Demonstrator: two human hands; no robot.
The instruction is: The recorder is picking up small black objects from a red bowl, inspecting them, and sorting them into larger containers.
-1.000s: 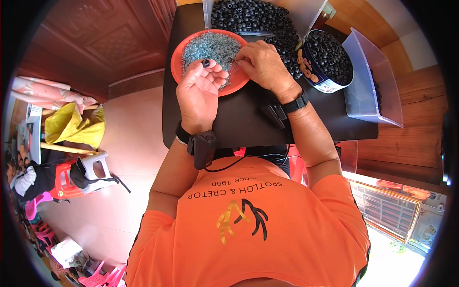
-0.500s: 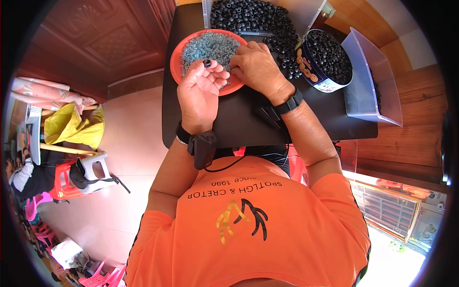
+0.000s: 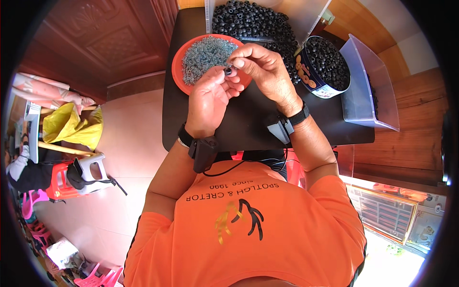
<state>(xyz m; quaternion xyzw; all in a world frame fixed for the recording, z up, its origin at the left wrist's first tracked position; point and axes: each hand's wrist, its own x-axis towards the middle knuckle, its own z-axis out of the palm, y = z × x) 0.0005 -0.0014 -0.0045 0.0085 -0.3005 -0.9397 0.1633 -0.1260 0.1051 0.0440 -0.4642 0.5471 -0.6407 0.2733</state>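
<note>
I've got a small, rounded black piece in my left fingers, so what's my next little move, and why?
Probably ease your right hand in against the small, rounded black piece: your left hand holds it up, and the right thumb and finger hover close beside it. Whether they pinch anything, I can't tell.

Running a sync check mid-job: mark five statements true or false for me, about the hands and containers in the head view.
1. The left hand holds a black piece. True.
2. The right hand has its fingertips close to that piece. True.
3. A red bowl stands left of the tin. True.
4. The bowl holds black pieces. False: it holds small clear pieces.
5. The tin is empty. False: dark pieces fill it.
</note>
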